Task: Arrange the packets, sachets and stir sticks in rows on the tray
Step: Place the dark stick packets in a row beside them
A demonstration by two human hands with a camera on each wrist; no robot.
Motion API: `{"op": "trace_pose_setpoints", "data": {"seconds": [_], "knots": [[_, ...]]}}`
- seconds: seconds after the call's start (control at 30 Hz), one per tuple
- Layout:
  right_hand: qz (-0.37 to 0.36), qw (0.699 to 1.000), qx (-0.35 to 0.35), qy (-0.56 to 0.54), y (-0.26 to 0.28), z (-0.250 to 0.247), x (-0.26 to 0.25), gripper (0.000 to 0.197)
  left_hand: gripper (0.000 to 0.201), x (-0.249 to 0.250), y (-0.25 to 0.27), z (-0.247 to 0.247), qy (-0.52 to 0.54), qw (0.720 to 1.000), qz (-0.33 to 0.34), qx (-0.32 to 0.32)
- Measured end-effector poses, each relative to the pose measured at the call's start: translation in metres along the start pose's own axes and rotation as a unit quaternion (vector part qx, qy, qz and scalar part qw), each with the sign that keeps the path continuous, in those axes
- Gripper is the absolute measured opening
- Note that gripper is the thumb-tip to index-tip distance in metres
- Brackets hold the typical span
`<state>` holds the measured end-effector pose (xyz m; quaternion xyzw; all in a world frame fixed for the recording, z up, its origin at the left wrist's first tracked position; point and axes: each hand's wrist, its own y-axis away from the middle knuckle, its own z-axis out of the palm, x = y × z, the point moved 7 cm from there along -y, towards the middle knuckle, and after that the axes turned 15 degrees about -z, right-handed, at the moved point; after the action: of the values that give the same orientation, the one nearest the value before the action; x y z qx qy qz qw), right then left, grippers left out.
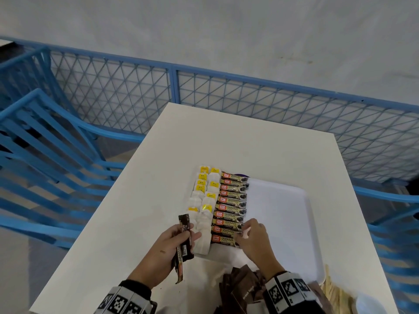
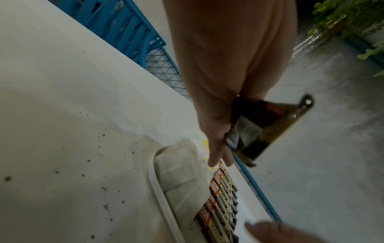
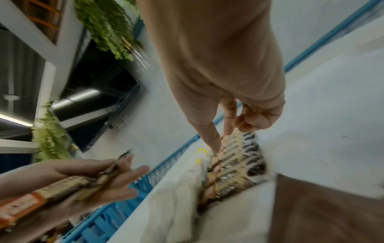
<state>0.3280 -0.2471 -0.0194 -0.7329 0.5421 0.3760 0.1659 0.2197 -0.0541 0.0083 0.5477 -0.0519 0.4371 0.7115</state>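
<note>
A white tray (image 1: 283,218) lies on the white table (image 1: 136,223). At its left side are two columns of tea bags (image 1: 204,200) with yellow tags, then a column of brown coffee sachets (image 1: 231,207). My left hand (image 1: 179,239) hovers just left of the tray and grips a small bundle of coffee sachets (image 1: 184,236). My right hand (image 1: 247,232) reaches over the near end of the column, thumb and index finger straight and touching the sachets (image 3: 234,161), the other fingers curled and holding nothing. The tray's right half is bare.
A pile of brown sugar packets (image 1: 244,288) lies at the table's near edge below my right wrist, with wooden stir sticks (image 1: 335,293) to its right. Blue chairs (image 1: 45,143) stand at the left and a blue mesh fence (image 1: 249,98) runs behind the table.
</note>
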Motion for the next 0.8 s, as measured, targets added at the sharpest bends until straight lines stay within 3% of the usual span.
{"op": "trace_pose_setpoints", "data": {"seconds": [0.07, 0.13, 0.23, 0.3, 0.47, 0.57, 0.67, 0.73, 0.8], "knots": [[-0.041, 0.999, -0.024, -0.018, 0.001, 0.001, -0.026, 0.018, 0.023, 0.001, 0.001, 0.004, -0.024, 1.0, 0.011, -0.009], [-0.061, 0.989, -0.103, -0.082, 0.007, 0.01, -0.052, 0.014, 0.024, 0.004, 0.003, 0.01, -0.025, 0.999, 0.027, -0.025], [-0.057, 0.952, -0.24, -0.18, 0.023, 0.026, -0.079, 0.026, 0.02, 0.008, 0.006, 0.019, 0.015, 0.997, 0.04, -0.07], [-0.022, 0.923, -0.28, -0.265, 0.03, 0.035, -0.081, 0.028, 0.02, 0.011, 0.007, 0.023, 0.022, 0.995, 0.047, -0.086], [0.008, 0.885, -0.195, -0.422, 0.024, 0.028, -0.077, 0.008, 0.014, 0.011, 0.005, 0.02, -0.012, 0.995, 0.043, -0.085], [0.001, 0.895, -0.152, -0.419, 0.02, 0.017, -0.07, 0.012, 0.022, 0.012, 0.007, 0.016, -0.023, 0.997, 0.047, -0.06], [-0.004, 0.909, -0.122, -0.398, 0.018, 0.007, -0.061, 0.014, 0.026, 0.011, 0.009, 0.009, -0.032, 0.999, 0.031, 0.012], [-0.01, 0.918, -0.11, -0.381, 0.018, 0.004, -0.055, 0.014, 0.032, 0.012, 0.009, 0.005, -0.085, 0.994, 0.035, 0.054], [-0.013, 0.919, -0.105, -0.38, 0.019, 0.003, -0.052, 0.014, 0.025, 0.013, 0.008, 0.006, -0.152, 0.984, 0.051, 0.072]]}}
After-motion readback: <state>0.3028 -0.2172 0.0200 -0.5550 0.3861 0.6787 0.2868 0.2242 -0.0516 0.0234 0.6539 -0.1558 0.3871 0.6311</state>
